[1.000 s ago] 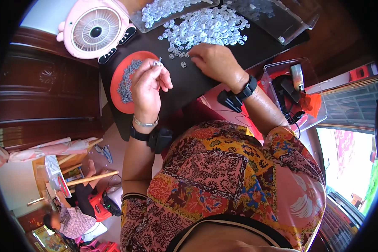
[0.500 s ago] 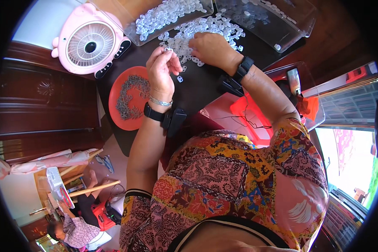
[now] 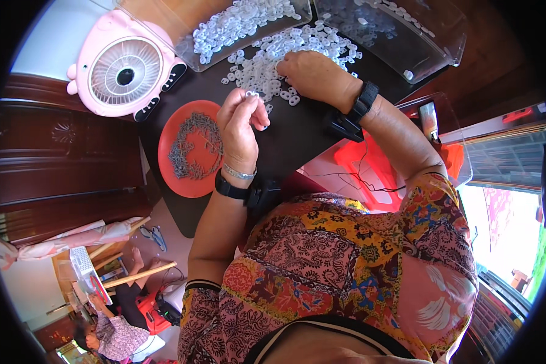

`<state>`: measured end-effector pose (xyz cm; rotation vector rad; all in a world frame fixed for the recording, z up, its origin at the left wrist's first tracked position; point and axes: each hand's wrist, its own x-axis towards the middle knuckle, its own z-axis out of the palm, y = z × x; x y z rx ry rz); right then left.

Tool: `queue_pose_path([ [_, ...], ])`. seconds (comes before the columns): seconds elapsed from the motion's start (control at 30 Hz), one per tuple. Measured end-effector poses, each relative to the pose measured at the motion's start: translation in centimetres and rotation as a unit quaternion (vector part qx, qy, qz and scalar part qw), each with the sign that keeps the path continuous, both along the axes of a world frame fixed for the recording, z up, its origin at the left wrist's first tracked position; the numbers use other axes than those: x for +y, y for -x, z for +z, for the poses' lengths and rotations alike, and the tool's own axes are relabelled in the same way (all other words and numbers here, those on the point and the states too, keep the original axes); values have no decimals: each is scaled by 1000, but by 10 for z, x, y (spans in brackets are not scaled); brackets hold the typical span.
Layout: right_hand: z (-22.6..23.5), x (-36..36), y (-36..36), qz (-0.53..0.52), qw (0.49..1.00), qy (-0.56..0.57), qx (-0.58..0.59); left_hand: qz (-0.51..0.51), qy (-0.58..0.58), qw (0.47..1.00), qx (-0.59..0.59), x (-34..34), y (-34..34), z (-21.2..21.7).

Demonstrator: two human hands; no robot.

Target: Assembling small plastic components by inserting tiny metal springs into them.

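Both hands are at work over a black mat (image 3: 297, 130). Nearest, the left hand (image 3: 241, 124) is raised just above the mat with its fingers curled shut and a small white ring (image 3: 249, 94) pinched at the fingertips; a second ago this hand was lower and further left, over the red plate (image 3: 176, 176), so it has been brought across toward the rings, which suggests that a fresh piece is being taken up. The right hand (image 3: 312, 74) is laid palm down at the edge of the ring pile (image 3: 267, 67) with fingers bent among the loose rings; whether one is gripped cannot be told. It has stayed at the pile throughout. On the plate, just left of the left hand, a heap of small grey metal pieces (image 3: 194, 151) is spread. Bare mat is left between the two wrists and toward the body, so room is open there for the hands. Further off, more rings are held in a clear tray (image 3: 249, 24) touching the pile's far side, and a second clear tray (image 3: 406, 36) is set to its right, so the far edge is closed in. A pink fan (image 3: 124, 64) is stood at the far left corner, close beside the plate, and leftward room is tight.
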<state>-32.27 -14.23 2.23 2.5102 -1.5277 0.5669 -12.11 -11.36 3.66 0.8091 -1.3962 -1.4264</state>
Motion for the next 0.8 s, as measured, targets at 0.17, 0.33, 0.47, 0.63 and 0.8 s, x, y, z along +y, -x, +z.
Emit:
queue_pose_path([
  [0.17,23,-13,-1,70,993,-25,-96,47,21,997,55,7,-5,9],
  [0.33,65,-25,-30,195,837,-291,-421,102,41,991,78,10,-15,15],
  [0.47,55,-37,-49,279,731,-369,-502,121,36,986,108,8,-16,20],
  [0.63,40,-26,-56,283,694,-399,-529,119,15,984,135,10,-16,22],
  [0.8,43,-19,-56,280,689,-403,-534,134,30,984,113,15,-14,25],
])
